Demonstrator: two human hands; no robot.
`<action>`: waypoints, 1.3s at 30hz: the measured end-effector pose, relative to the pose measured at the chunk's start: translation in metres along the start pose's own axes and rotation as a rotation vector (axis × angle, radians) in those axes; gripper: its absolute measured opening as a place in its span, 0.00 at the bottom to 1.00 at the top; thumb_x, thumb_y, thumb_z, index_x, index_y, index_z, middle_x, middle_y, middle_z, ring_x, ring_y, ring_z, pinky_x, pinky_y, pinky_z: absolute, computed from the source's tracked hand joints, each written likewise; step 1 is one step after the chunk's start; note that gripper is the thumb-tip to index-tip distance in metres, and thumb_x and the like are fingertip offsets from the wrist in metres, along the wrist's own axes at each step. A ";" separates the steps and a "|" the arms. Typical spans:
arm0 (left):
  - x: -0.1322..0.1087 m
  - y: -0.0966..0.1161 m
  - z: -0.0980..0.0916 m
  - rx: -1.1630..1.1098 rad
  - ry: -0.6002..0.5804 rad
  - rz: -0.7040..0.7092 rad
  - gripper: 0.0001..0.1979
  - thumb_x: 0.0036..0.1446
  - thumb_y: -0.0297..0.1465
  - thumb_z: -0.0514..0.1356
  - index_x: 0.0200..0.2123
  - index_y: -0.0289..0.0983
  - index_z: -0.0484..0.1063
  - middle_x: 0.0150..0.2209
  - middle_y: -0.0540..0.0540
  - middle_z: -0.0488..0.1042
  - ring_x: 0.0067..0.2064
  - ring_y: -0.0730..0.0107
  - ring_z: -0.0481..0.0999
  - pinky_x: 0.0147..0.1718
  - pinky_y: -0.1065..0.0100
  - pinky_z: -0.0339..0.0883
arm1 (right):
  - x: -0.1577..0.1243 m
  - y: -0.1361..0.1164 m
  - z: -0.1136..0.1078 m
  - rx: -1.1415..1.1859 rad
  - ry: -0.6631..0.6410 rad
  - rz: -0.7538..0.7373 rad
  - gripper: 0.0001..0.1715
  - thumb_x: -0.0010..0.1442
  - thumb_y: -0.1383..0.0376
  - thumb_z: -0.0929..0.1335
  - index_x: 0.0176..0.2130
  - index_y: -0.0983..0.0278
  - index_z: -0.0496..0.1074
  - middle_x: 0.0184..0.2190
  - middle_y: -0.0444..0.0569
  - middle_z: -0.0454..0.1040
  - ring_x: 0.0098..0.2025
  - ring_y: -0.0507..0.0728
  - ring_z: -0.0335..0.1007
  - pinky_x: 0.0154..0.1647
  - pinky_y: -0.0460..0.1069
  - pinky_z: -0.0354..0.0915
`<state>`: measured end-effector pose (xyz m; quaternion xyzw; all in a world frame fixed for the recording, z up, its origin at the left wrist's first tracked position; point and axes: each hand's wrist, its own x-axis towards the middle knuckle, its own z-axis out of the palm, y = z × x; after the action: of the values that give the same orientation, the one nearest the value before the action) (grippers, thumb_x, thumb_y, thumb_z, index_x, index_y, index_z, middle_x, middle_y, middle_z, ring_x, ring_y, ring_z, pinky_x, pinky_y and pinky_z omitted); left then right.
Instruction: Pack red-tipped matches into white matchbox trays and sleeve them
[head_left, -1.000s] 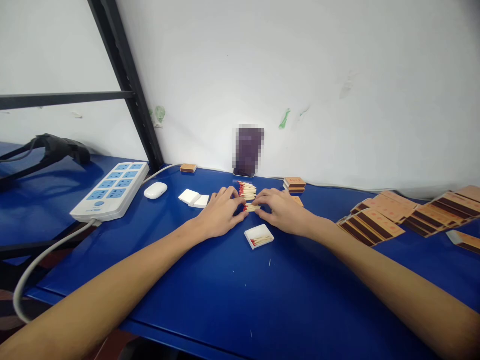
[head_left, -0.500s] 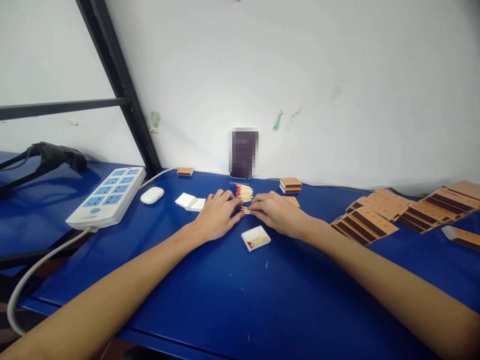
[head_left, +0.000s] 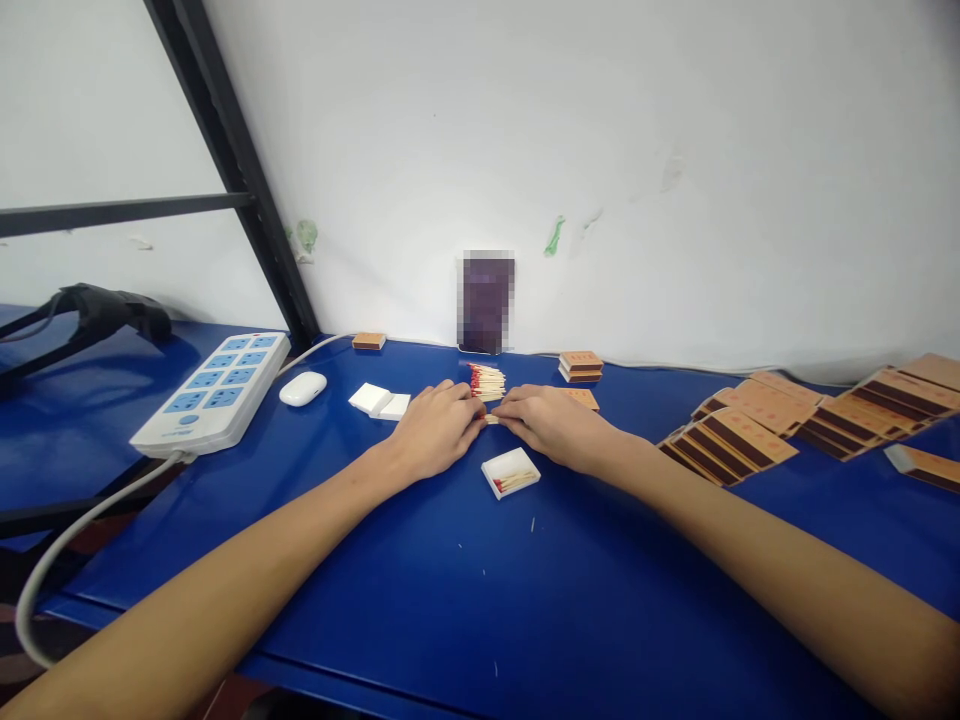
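Observation:
Between my hands lies a small bunch of matches (head_left: 492,419), partly hidden by my fingertips. My left hand (head_left: 441,428) is closed at the red-headed ends, and my right hand (head_left: 551,422) pinches the other ends. Just beyond them is a larger pile of red-tipped matches (head_left: 489,381) on the blue table. In front of my hands sits an open white matchbox tray (head_left: 520,464) with several matches along its near side. To the left of my left hand are white matchbox trays (head_left: 370,399).
A power strip (head_left: 217,392) and a white earbud case (head_left: 303,389) lie to the left. Matchboxes (head_left: 580,366) are stacked behind my right hand. Flattened matchbox sleeves (head_left: 772,405) spread at the right. A pixelated dark object (head_left: 486,302) leans on the wall.
My fingers have drawn slightly closer around the small bunch of matches, so less of it shows. The whole view has shifted a little; the tray and piles stay put.

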<state>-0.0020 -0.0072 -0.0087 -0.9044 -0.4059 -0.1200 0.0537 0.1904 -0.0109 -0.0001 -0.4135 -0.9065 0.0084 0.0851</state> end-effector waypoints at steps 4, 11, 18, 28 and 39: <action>0.001 0.002 -0.001 0.002 -0.020 -0.001 0.13 0.66 0.34 0.48 0.39 0.35 0.71 0.37 0.44 0.73 0.37 0.63 0.73 0.38 0.62 0.60 | 0.001 -0.002 0.001 -0.102 0.003 0.001 0.16 0.66 0.69 0.60 0.42 0.64 0.76 0.39 0.53 0.75 0.43 0.59 0.70 0.42 0.53 0.59; 0.001 0.005 -0.002 0.014 -0.061 -0.024 0.12 0.63 0.32 0.49 0.39 0.37 0.72 0.26 0.45 0.74 0.31 0.60 0.75 0.34 0.63 0.63 | 0.000 -0.002 0.001 -0.087 0.009 0.004 0.15 0.65 0.68 0.61 0.39 0.65 0.77 0.36 0.51 0.75 0.36 0.57 0.70 0.41 0.53 0.57; -0.001 0.007 -0.008 0.023 -0.121 0.013 0.14 0.64 0.37 0.49 0.36 0.36 0.71 0.27 0.44 0.73 0.29 0.60 0.75 0.27 0.65 0.63 | -0.001 -0.004 -0.006 0.052 -0.036 0.052 0.13 0.63 0.66 0.63 0.38 0.64 0.77 0.35 0.51 0.75 0.36 0.56 0.70 0.36 0.49 0.62; 0.000 0.007 -0.010 0.027 -0.089 0.025 0.14 0.66 0.35 0.47 0.40 0.35 0.70 0.41 0.42 0.72 0.38 0.61 0.76 0.30 0.65 0.65 | -0.001 -0.005 -0.003 -0.022 -0.021 0.058 0.12 0.63 0.67 0.63 0.45 0.62 0.73 0.40 0.52 0.76 0.41 0.59 0.72 0.38 0.51 0.63; -0.001 0.010 -0.007 0.155 -0.149 0.020 0.17 0.68 0.37 0.43 0.42 0.36 0.69 0.32 0.41 0.76 0.33 0.56 0.77 0.29 0.63 0.64 | -0.003 -0.005 -0.004 -0.052 -0.025 0.089 0.12 0.65 0.65 0.61 0.39 0.62 0.74 0.39 0.51 0.74 0.40 0.58 0.71 0.35 0.50 0.61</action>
<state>0.0040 -0.0160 -0.0016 -0.9080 -0.4077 -0.0201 0.0944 0.1886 -0.0165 0.0039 -0.4555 -0.8880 -0.0062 0.0626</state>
